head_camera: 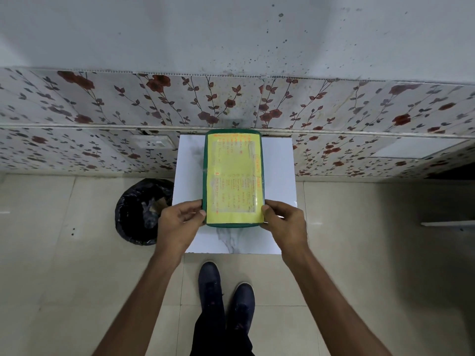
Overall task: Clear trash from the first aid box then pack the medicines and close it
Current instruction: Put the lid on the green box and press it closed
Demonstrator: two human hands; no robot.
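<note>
First aid box gripped at its near corners by both hands, lid shut.

One green first aid box (234, 176) is seen on the white table (279, 176), its long axis running away from the person; the left hand (180, 223) and right hand (284, 223) are pinched on its near left and right corners, equally near. One black-lined bin (142, 211) stands left of the table. No medicines are seen.

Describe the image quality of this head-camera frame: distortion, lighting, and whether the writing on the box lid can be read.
Head view: wide-angle distortion bows the wall's tile lines. Lighting is soft and even, darkening at the right edge of the floor. The yellow label on the green box is soft, its orange writing unreadable. The left hand and right hand look reasonably sharp; the black-lined bin interior is lost in shadow.
</note>
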